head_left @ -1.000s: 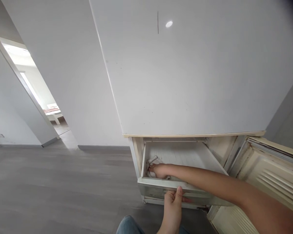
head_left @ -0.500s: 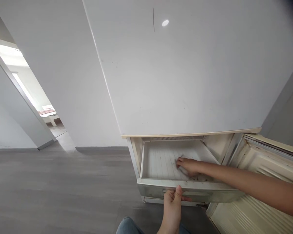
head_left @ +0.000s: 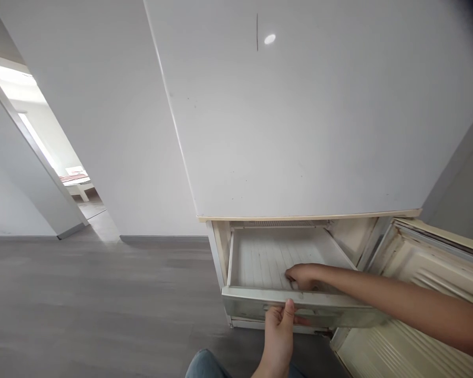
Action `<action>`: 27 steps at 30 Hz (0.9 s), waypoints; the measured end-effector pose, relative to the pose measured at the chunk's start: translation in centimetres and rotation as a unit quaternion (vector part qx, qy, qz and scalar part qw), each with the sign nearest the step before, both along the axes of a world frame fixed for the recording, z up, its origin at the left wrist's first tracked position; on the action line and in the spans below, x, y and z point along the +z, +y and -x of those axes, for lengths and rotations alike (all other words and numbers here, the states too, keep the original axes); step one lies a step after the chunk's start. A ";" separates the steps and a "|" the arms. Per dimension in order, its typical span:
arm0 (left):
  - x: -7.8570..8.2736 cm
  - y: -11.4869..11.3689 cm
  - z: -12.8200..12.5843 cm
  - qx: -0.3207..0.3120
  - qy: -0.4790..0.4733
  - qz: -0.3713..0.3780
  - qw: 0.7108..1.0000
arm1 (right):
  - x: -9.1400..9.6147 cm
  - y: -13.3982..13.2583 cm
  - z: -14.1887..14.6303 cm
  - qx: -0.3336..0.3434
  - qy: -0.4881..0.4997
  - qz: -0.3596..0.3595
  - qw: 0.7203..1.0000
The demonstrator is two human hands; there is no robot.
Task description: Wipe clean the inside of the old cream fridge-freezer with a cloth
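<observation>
A white fridge [head_left: 299,121] stands in front of me with its lower drawer [head_left: 260,257] pulled out. My left hand [head_left: 279,328] grips the drawer's front edge, thumb on top and fingers curled under. My right hand [head_left: 301,275] reaches inside the drawer, fingers bent down on a pale cloth [head_left: 294,283] that is mostly hidden beneath the hand and behind the front wall. The drawer floor is ribbed and off-white.
The fridge's lower door [head_left: 425,294] hangs open at the right, its yellowed inner lining facing me. Grey wood-look floor [head_left: 82,304] spreads to the left. A doorway [head_left: 55,173] at far left opens onto a bright room. My knee in jeans [head_left: 208,367] shows at the bottom.
My right hand swept with the cloth from the drawer's left corner to the middle-right, then drew back slightly toward the front wall. The left hand stayed on the drawer front.
</observation>
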State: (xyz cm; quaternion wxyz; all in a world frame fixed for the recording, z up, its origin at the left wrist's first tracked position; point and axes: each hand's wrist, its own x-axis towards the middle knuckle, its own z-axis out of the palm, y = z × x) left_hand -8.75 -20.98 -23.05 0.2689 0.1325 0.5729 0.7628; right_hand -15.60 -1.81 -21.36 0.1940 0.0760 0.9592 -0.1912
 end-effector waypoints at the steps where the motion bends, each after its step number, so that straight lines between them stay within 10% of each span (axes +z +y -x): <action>1: -0.1 0.0 0.0 0.005 -0.001 0.001 1.000 | 0.3 -0.5 0.6 0.036 -0.032 0.020 0.999; 7: -0.2 0.1 0.0 0.007 0.003 -0.025 1.000 | 2.1 -6.0 5.1 -0.004 -0.097 0.335 0.937; 14: -0.3 0.2 0.0 0.017 -0.007 -0.018 1.000 | 2.8 -12.5 5.1 0.008 -0.256 0.355 0.899; 20: -0.5 0.3 0.2 0.010 0.015 -0.026 0.999 | 3.7 -10.4 2.7 0.052 -0.254 0.312 0.914; 27: -0.2 0.0 0.6 -0.009 0.013 -0.019 1.000 | 4.1 -5.3 0.0 -0.046 -0.306 0.323 0.895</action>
